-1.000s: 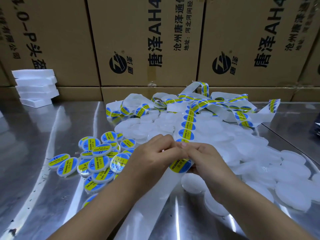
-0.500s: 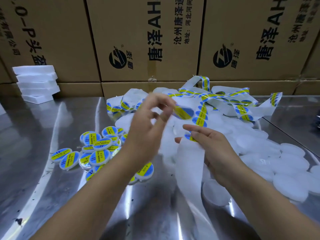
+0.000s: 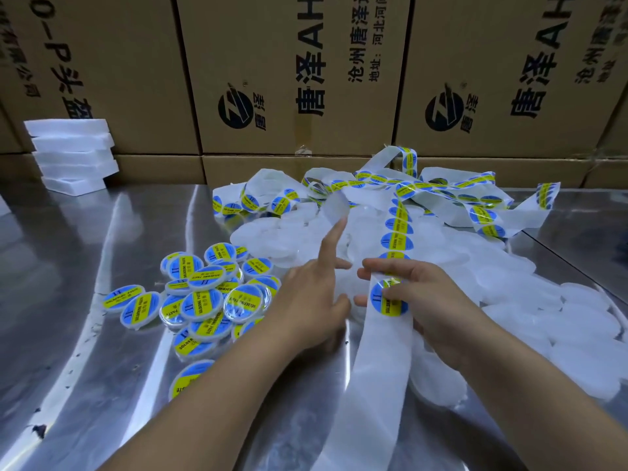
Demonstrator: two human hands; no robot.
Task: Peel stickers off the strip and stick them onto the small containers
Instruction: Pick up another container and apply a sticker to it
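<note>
Whereas the left hand (image 3: 312, 297) pinched a peeled sticker aloft a moment ago, it now reaches low over the blank white containers (image 3: 509, 277), grip open, forefinger out, no sticker plainly showing. The right hand (image 3: 428, 300) keeps the strip (image 3: 380, 368) pinched, thumb on the next sticker (image 3: 389, 302). Whether that label landed, I cannot tell. Many blanks remain beside the labelled pile (image 3: 204, 300) on the desk (image 3: 85, 266).

Blue-yellow sticker strip (image 3: 396, 232) drapes over plain containers (image 3: 509, 266); labelled containers (image 3: 204, 304) lie left.
</note>
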